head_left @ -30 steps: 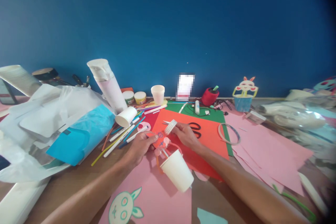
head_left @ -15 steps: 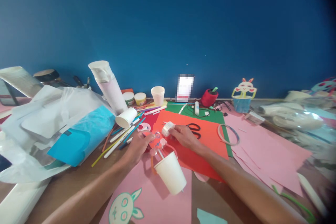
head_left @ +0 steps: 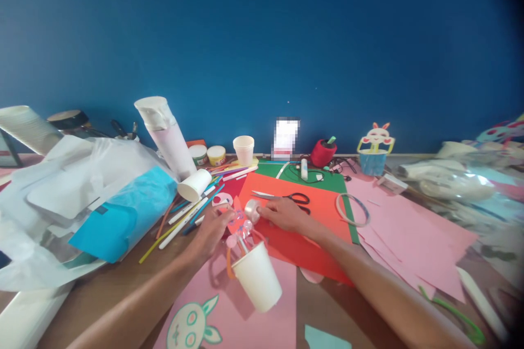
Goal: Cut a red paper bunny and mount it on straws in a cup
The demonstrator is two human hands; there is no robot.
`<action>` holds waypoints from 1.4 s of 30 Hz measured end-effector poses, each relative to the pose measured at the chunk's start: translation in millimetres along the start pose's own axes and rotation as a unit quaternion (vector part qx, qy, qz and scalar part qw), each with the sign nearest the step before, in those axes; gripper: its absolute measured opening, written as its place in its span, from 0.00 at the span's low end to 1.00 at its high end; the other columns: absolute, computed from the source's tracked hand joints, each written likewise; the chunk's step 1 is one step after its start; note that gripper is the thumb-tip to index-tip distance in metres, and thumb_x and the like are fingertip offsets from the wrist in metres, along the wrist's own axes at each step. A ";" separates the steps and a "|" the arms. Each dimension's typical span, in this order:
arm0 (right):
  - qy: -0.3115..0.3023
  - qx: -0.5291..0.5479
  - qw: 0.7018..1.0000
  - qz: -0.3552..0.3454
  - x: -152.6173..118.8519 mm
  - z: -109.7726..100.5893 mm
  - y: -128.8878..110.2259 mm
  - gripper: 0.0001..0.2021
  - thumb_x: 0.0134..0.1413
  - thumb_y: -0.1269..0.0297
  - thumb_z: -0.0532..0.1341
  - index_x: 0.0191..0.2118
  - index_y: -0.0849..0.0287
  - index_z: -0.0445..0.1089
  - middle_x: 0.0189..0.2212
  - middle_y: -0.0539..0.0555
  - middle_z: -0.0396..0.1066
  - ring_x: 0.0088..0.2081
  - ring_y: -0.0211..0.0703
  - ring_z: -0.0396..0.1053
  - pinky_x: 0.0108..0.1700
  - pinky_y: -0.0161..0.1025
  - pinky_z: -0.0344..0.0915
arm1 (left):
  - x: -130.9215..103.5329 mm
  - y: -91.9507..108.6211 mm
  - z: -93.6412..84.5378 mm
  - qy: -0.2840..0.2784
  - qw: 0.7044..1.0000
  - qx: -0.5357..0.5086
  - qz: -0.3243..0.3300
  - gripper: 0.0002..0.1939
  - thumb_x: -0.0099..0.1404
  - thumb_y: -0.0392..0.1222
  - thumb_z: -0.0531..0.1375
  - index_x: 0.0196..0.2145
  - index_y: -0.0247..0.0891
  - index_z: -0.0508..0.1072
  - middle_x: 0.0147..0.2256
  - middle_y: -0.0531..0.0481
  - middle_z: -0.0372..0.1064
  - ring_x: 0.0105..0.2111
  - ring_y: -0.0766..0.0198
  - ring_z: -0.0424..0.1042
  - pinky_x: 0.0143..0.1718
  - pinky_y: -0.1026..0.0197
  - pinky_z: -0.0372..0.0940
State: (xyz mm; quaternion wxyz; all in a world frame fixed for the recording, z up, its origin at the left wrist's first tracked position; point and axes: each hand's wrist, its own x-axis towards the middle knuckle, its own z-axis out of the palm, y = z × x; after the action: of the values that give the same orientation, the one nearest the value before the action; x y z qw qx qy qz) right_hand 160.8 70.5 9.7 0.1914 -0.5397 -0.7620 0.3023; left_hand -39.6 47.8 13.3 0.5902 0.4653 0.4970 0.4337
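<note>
My left hand (head_left: pixel 213 227) pinches the edge of a small red-orange paper bunny cutout (head_left: pixel 235 221) with drawn features. Below the cutout, a white paper cup (head_left: pixel 258 279) hangs tilted, joined to it by a straw and curved paper arms with round pink ends. In my right hand (head_left: pixel 284 214) is a roll of clear tape (head_left: pixel 252 210), gripped between fingers and thumb close to the cutout's right side. Whether a strip of tape reaches the paper cannot be made out. Black-handled scissors (head_left: pixel 298 197) lie just beyond my right hand on an orange sheet (head_left: pixel 323 223).
A pink sheet with a drawn bunny face (head_left: pixel 187 327) lies in front. Markers (head_left: pixel 183 223), a tipped cup (head_left: pixel 195 185) and a plastic bag (head_left: pixel 102 163) are on the left. Pink sheets (head_left: pixel 405 223), a bangle-like ring (head_left: pixel 352 209) and a blue cup with a bunny (head_left: pixel 373 162) stand rightward.
The tape roll and my right hand have shifted slightly left and down toward the cutout. The cup has swung a little left, and the scissors' blades show more.
</note>
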 end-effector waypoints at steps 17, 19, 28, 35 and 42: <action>-0.041 -0.260 0.964 0.043 -1.3 -56.3 25.2 0.16 0.51 0.58 0.54 0.45 0.55 0.67 0.40 0.56 0.69 0.41 0.47 0.66 0.36 0.36 0.56 | 12.2 4.5 -9.8 0.044 0.992 -0.118 -0.003 0.05 0.49 0.36 0.58 0.20 0.36 0.64 0.16 0.58 0.63 0.17 0.70 0.62 0.21 0.68 0.58; -0.064 -0.261 0.962 0.044 -2.6 -62.3 25.2 0.17 0.49 0.59 0.55 0.46 0.54 0.66 0.39 0.54 0.70 0.39 0.46 0.66 0.34 0.35 0.56 | 14.7 2.9 -11.7 0.048 0.990 -0.130 -0.006 0.05 0.48 0.36 0.59 0.20 0.35 0.65 0.16 0.57 0.64 0.17 0.69 0.63 0.22 0.67 0.59; -0.108 -0.259 0.959 0.034 -8.1 -71.5 25.8 0.20 0.45 0.65 0.55 0.48 0.54 0.65 0.39 0.55 0.71 0.39 0.47 0.67 0.33 0.35 0.56 | 21.6 -2.4 -17.6 0.074 0.985 -0.155 0.002 0.06 0.46 0.36 0.61 0.19 0.34 0.65 0.17 0.55 0.66 0.18 0.69 0.65 0.22 0.66 0.60; -0.093 -0.254 0.962 0.040 -5.5 -66.1 27.4 0.18 0.44 0.65 0.55 0.44 0.60 0.68 0.36 0.60 0.71 0.38 0.52 0.67 0.32 0.38 0.55 | 21.7 1.7 -15.0 0.084 0.980 -0.181 -0.003 0.06 0.45 0.35 0.61 0.18 0.35 0.66 0.16 0.57 0.65 0.16 0.70 0.64 0.22 0.67 0.60; -0.201 0.037 0.978 0.037 -8.2 -84.5 28.7 0.15 0.53 0.60 0.51 0.45 0.60 0.64 0.29 0.55 0.72 0.28 0.40 0.69 0.27 0.33 0.59 | 25.8 -0.1 -17.9 0.096 0.976 -0.194 0.000 0.04 0.43 0.33 0.61 0.18 0.34 0.68 0.17 0.56 0.68 0.18 0.69 0.66 0.24 0.67 0.62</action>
State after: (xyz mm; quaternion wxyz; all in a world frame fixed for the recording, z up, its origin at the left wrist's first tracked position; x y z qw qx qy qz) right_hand 236.2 91.0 53.7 0.0429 -0.4886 -0.7525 0.4395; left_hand -54.0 75.0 7.2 0.6190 0.2984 0.4577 0.5642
